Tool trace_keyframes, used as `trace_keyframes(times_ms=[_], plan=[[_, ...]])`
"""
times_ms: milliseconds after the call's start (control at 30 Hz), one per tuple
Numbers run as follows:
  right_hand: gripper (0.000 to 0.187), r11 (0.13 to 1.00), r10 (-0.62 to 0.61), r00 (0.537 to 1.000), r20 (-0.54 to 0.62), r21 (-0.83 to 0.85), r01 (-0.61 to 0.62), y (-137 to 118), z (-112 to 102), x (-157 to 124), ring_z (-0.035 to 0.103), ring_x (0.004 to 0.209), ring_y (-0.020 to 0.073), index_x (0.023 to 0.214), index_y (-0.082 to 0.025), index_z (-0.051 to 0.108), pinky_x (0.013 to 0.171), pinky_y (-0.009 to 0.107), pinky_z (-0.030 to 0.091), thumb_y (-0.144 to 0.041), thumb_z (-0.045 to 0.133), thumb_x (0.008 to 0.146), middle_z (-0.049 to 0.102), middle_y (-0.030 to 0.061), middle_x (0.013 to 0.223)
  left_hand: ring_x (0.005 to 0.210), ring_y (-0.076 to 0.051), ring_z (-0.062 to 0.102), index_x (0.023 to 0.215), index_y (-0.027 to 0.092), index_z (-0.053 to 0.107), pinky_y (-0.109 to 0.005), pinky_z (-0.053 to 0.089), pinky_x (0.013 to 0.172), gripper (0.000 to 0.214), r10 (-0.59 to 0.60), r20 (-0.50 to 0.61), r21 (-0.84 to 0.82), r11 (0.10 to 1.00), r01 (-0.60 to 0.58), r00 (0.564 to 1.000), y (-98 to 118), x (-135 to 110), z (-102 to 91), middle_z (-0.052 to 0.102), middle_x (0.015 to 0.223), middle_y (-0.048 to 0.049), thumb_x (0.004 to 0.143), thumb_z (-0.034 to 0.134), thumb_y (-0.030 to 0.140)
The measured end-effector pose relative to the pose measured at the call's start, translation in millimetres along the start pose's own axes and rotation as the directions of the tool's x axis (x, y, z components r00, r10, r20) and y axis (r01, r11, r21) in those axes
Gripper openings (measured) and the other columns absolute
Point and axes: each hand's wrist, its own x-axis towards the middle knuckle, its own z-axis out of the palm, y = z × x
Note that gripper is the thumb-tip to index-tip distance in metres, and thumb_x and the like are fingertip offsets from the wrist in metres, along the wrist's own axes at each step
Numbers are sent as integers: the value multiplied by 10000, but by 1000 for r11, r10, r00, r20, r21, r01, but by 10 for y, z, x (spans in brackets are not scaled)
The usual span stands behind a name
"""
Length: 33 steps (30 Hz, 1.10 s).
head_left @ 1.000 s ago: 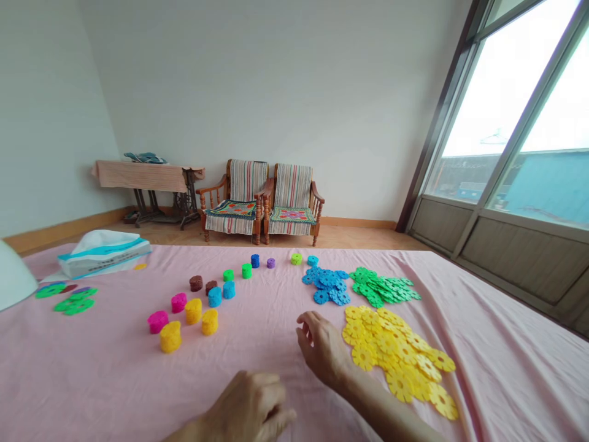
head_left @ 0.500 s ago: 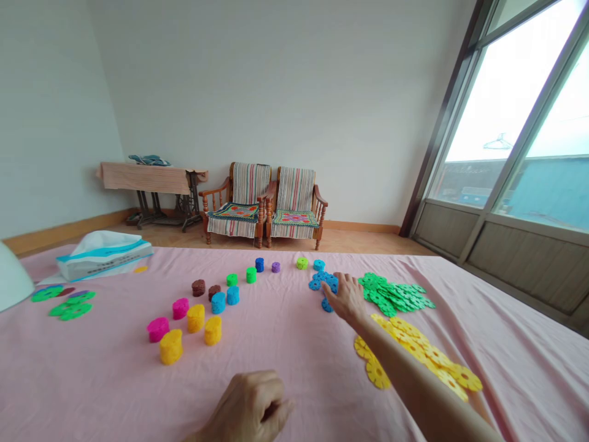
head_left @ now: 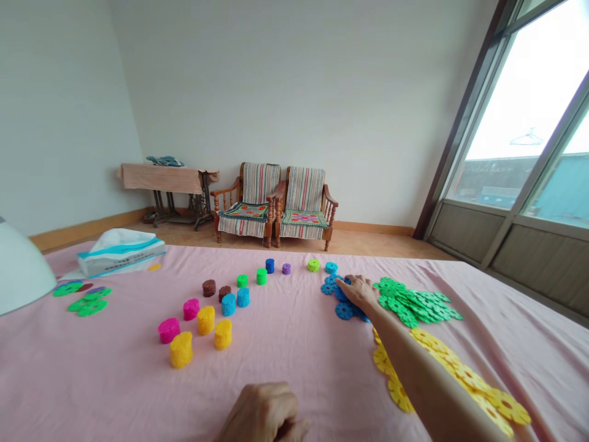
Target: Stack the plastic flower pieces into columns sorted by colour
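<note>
My right hand (head_left: pixel 360 291) reaches far forward and lies on the pile of blue flower-shaped discs (head_left: pixel 340 301), fingers curled down onto them; whether it holds one is hidden. My left hand (head_left: pixel 267 416) rests near the bottom edge on the pink cloth (head_left: pixel 115 393), curled into a loose fist with nothing visible in it. A heap of green discs (head_left: pixel 414 304) lies just right of the right hand. Yellow discs (head_left: pixel 464 374) spread under and beside my right forearm.
Short stacks of discs stand in rows left of centre: yellow (head_left: pixel 181 349), pink (head_left: pixel 169 329), light blue (head_left: pixel 229 304), brown (head_left: pixel 208 287), green (head_left: pixel 261 276), blue (head_left: pixel 269 265). A tissue pack (head_left: pixel 120 252) and flat green discs (head_left: pixel 87 302) lie at far left. Two chairs (head_left: pixel 276 212) stand beyond.
My right hand has gone from beside the yellow discs forward onto the blue pile and settled there. The left hand stayed curled near the bottom edge. The view shifted slightly.
</note>
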Motion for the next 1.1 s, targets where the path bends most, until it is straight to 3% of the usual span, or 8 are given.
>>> trace_keyframes(times_ms=[333, 567, 700, 767, 833, 900, 1000, 1100], plan=[[502, 998, -51, 998, -30, 34, 52, -298, 26, -403, 443, 1133, 322, 1104, -226, 621, 886, 477, 320, -537, 412, 769, 556, 129, 1184, 513, -75, 455, 538, 160, 399, -222, 246, 492, 310, -23, -9, 9, 1000, 23, 1000, 123, 10, -137, 532, 559, 31, 825, 492, 233], [450, 985, -141, 989, -47, 91, 145, -558, 91, -882, 469, 1108, 289, 1062, -221, 630, 901, 435, 322, -512, 459, 763, 592, 112, 1126, 530, -86, 448, 554, 162, 420, -232, 240, 509, 284, -48, -49, 19, 999, 49, 998, 89, -2, -96, 512, 572, 22, 829, 459, 221], [437, 940, -261, 964, -56, 214, 267, -668, 141, -1202, 508, 1059, 275, 1039, -227, 641, 865, 416, 361, -529, 478, 769, 622, 100, 1071, 526, -83, 424, 559, 160, 429, -231, 232, 508, 283, -58, -83, -2, 998, 58, 995, 83, -6, -85, 492, 569, 29, 835, 448, 215], [419, 895, -345, 936, -65, 276, 349, -683, 130, -1255, 556, 986, 231, 1004, -216, 656, 830, 351, 395, -525, 467, 794, 648, 76, 1016, 529, -80, 425, 565, 159, 433, -231, 232, 511, 281, -61, -73, -36, 998, 58, 995, 86, -8, -88, 490, 573, 32, 843, 433, 198], [404, 874, -388, 917, -89, 281, 397, -645, 81, -1178, 591, 920, 181, 963, -204, 672, 797, 274, 413, -498, 423, 840, 671, 50, 966, 538, -77, 428, 568, 159, 420, -228, 236, 514, 282, -59, -61, -67, 996, 55, 996, 84, -11, -87, 487, 582, 34, 849, 422, 190], [406, 898, -356, 928, -108, 236, 372, -544, 12, -981, 595, 935, 173, 968, -190, 672, 809, 251, 407, -453, 375, 880, 674, 53, 983, 543, -76, 422, 569, 163, 393, -225, 240, 517, 286, -52, -61, -73, 996, 47, 997, 72, -14, -78, 476, 585, 36, 851, 420, 196], [451, 958, -229, 962, -148, 139, 250, -320, -64, -597, 539, 1065, 262, 1146, -85, 583, 905, 335, 354, -392, 386, 880, 606, 174, 1129, 540, -76, 409, 573, 168, 356, -222, 246, 519, 282, -42, -67, -48, 998, 39, 997, 49, -15, -65, 466, 579, 37, 848, 417, 191], [530, 987, -138, 979, -152, 57, 148, -116, -57, -298, 463, 1149, 346, 1207, 10, 506, 941, 407, 309, -380, 420, 860, 518, 280, 1211, 523, -74, 406, 568, 170, 333, -219, 246, 504, 276, -35, -54, -30, 999, 34, 998, 37, -6, -68, 473, 562, 35, 829, 421, 172]])
